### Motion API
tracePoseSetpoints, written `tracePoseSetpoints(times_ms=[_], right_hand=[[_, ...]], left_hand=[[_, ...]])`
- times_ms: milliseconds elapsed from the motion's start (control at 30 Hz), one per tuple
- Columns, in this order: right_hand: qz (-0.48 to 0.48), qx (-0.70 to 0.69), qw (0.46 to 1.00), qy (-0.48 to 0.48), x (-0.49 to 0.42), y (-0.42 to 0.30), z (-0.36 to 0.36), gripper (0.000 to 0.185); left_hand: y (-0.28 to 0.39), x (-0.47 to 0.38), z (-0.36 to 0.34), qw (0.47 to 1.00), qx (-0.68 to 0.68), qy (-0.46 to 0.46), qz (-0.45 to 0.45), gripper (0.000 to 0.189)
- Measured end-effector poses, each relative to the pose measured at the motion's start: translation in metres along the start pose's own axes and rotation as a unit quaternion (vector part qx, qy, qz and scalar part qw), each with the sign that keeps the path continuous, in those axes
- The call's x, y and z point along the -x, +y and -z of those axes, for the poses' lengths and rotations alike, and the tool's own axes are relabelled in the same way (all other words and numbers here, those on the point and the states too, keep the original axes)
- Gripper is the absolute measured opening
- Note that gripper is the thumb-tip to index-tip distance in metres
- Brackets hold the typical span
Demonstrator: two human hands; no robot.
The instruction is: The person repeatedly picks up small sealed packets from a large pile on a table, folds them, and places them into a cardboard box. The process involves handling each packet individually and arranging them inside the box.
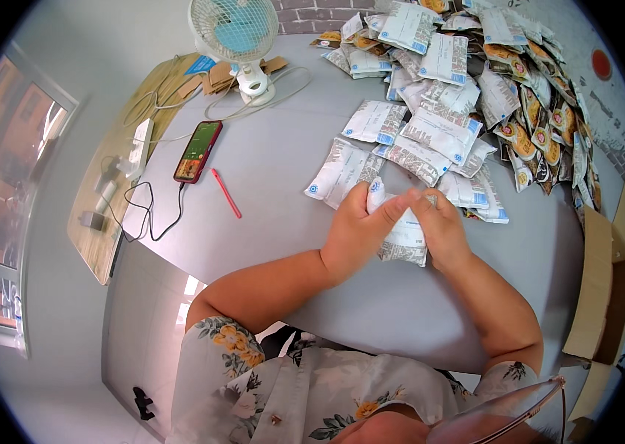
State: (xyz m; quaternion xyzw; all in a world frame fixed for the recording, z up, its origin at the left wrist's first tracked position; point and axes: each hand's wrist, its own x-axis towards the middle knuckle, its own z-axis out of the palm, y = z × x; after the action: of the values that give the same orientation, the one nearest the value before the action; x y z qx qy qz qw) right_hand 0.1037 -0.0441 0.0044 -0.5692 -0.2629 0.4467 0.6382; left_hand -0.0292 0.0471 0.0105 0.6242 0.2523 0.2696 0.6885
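Between my two hands is a white printed packet (405,236), bent and pinched at its upper part. My left hand (361,230) grips its left side, the thumb pressed over the top. On the other side my right hand (440,228) holds it, and both thumb tips meet near the packet's middle. The packet's lower end hangs just above the grey tabletop or rests on it; I cannot tell which. Just beyond my left hand lies another white packet (340,169). More white packets (440,133) lie loosely overlapped beyond my hands.
A large heap of packets (534,105) covers the table's far right. To the left are a phone (199,151) on a cable, a red pen (226,193) and a power strip (139,149). A small fan (235,33) stands at the back. An open cardboard box (595,288) is at the right edge.
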Motion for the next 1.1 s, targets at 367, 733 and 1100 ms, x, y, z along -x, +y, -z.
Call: tracePoseSetpoints(times_ms=[367,733,1100], right_hand=[[-0.101,-0.109,0.989,-0.025,-0.003,-0.018,-0.015,0.049],[-0.13,0.175,0.945,-0.244,0.014,-0.024,-0.001,0.042],[-0.127,0.134,0.931,-0.314,0.003,-0.015,0.013,0.042]], left_hand=[[0.0,-0.011,0.0,0.984,0.175,0.032,-0.009,0.033],[0.011,-0.014,0.009,0.971,0.226,-0.046,0.058,0.036],[-0.005,-0.03,0.013,0.955,0.264,-0.089,0.101,0.054]])
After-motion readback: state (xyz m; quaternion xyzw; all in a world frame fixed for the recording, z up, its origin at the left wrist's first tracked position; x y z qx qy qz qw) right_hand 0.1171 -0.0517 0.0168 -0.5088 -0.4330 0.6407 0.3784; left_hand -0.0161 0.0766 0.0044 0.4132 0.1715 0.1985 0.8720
